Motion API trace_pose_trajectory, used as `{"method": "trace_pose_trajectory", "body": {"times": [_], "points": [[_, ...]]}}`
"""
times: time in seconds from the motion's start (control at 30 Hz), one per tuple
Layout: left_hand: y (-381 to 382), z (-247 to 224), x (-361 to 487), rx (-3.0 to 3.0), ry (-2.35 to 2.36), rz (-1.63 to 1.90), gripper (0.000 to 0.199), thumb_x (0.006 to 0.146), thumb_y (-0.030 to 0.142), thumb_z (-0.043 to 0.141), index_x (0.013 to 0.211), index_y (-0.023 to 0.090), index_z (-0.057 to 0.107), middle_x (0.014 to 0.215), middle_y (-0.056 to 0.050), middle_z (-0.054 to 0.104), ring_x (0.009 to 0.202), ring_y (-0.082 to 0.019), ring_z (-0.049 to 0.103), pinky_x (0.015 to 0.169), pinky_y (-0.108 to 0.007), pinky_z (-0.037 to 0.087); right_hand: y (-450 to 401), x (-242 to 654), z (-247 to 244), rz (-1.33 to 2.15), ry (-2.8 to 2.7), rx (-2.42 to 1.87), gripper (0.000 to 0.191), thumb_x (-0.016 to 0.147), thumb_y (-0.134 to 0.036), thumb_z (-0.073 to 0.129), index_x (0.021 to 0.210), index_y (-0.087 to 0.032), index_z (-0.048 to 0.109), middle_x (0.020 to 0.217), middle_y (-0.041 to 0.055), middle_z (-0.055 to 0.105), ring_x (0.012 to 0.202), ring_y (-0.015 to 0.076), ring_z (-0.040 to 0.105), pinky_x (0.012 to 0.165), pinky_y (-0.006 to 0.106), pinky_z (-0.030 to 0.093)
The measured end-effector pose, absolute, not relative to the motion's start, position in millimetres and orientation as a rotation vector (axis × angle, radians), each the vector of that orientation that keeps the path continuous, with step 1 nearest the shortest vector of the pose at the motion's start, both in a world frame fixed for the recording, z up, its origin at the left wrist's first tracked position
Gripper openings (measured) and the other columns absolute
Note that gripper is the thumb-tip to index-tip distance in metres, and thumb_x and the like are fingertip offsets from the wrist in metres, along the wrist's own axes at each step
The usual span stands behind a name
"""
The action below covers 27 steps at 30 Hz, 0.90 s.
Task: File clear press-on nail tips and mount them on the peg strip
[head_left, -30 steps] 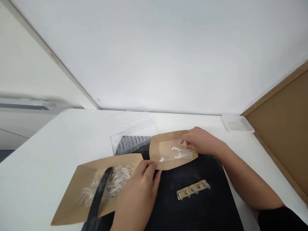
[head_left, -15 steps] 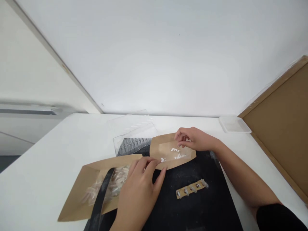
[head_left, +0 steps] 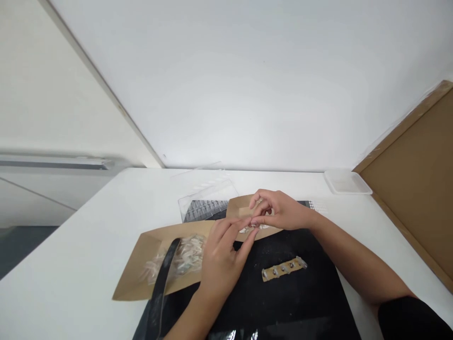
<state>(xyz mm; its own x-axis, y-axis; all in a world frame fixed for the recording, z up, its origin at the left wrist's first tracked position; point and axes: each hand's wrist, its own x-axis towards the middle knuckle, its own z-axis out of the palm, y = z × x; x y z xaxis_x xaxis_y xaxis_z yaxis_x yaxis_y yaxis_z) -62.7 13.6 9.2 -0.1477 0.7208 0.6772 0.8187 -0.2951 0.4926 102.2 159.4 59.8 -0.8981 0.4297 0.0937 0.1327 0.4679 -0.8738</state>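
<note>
My left hand and my right hand meet at their fingertips over the front of a small kraft paper tray. Both are pinched closed; what lies between the fingertips is too small and covered to name. Small white bits lie in that tray, partly hidden by my fingers. Beside my left hand, a larger kraft tray holds many clear, slender plastic pieces. On the black mat lies a tan strip bearing several clear pieces on dark dots.
A black strap-like bar crosses the larger tray's front. Behind stand a clear compartment box and a clear lid. A translucent shallow container sits at the back right, by a brown board. The white wall closes off the back.
My hands have come together: the left moved up and right off the small tray's edge, the right down to meet its fingertips. The camera view has shifted slightly.
</note>
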Motion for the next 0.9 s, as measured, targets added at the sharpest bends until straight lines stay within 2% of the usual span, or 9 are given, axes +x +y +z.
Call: {"method": "trace_pose_trajectory", "body": {"times": [0.23, 0.37, 0.57, 0.67, 0.77, 0.9], "points": [[17, 11, -64, -1.938, -1.671, -1.514, 0.009, 0.095, 0.018, 0.076, 0.104, 0.022, 0.076, 0.094, -0.003, 0.072, 0.084, -0.017, 0.069, 0.072, -0.029, 0.056, 153, 105, 65, 1.476, -2.33, -0.491, 0.03, 0.094, -0.041, 0.076, 0.11, -0.024, 0.057, 0.095, 0.0028, 0.083, 0.091, 0.0191, 0.079, 0.076, 0.03, 0.055], [17, 11, -64, -1.93, -1.626, -1.549, 0.008, 0.096, 0.016, 0.075, 0.101, 0.022, 0.077, 0.095, -0.003, 0.073, 0.084, -0.017, 0.07, 0.068, -0.028, 0.056, 152, 105, 60, 1.601, -2.232, -0.427, 0.028, 0.094, -0.04, 0.077, 0.109, -0.023, 0.06, 0.097, 0.0042, 0.083, 0.093, 0.0205, 0.08, 0.084, 0.033, 0.06], [17, 12, -64, -1.91, -1.635, -1.585, 0.01, 0.095, 0.015, 0.074, 0.1, 0.022, 0.079, 0.096, -0.004, 0.074, 0.083, -0.016, 0.07, 0.051, -0.022, 0.047, 155, 105, 53, 1.674, -2.182, -0.386, 0.032, 0.097, -0.039, 0.073, 0.122, -0.022, 0.062, 0.105, 0.0055, 0.081, 0.096, 0.0206, 0.08, 0.09, 0.038, 0.063], [18, 11, -65, -1.894, -1.652, -1.571, 0.007, 0.096, 0.016, 0.073, 0.098, 0.021, 0.077, 0.094, -0.005, 0.073, 0.083, -0.017, 0.068, 0.058, -0.025, 0.051, 160, 108, 57, 1.587, -2.28, -0.402, 0.024, 0.103, -0.036, 0.064, 0.124, -0.023, 0.062, 0.106, 0.0049, 0.081, 0.096, 0.0189, 0.08, 0.091, 0.036, 0.062], [20, 9, -69, -1.896, -1.678, -1.481, 0.004, 0.097, 0.018, 0.07, 0.097, 0.019, 0.074, 0.092, -0.006, 0.072, 0.088, -0.021, 0.065, 0.073, -0.033, 0.056, 166, 114, 62, 1.195, -2.57, -0.539, 0.018, 0.107, -0.027, 0.054, 0.12, -0.023, 0.066, 0.102, 0.0033, 0.082, 0.092, 0.0177, 0.078, 0.087, 0.034, 0.057], [23, 4, -74, -1.931, -1.701, -1.346, 0.006, 0.1, 0.019, 0.066, 0.098, 0.018, 0.071, 0.094, -0.008, 0.073, 0.092, -0.024, 0.063, 0.086, -0.041, 0.054, 176, 124, 63, 0.71, -2.867, -0.746, 0.017, 0.101, -0.021, 0.063, 0.116, -0.021, 0.07, 0.102, 0.0044, 0.082, 0.092, 0.0214, 0.074, 0.081, 0.033, 0.05]]}}
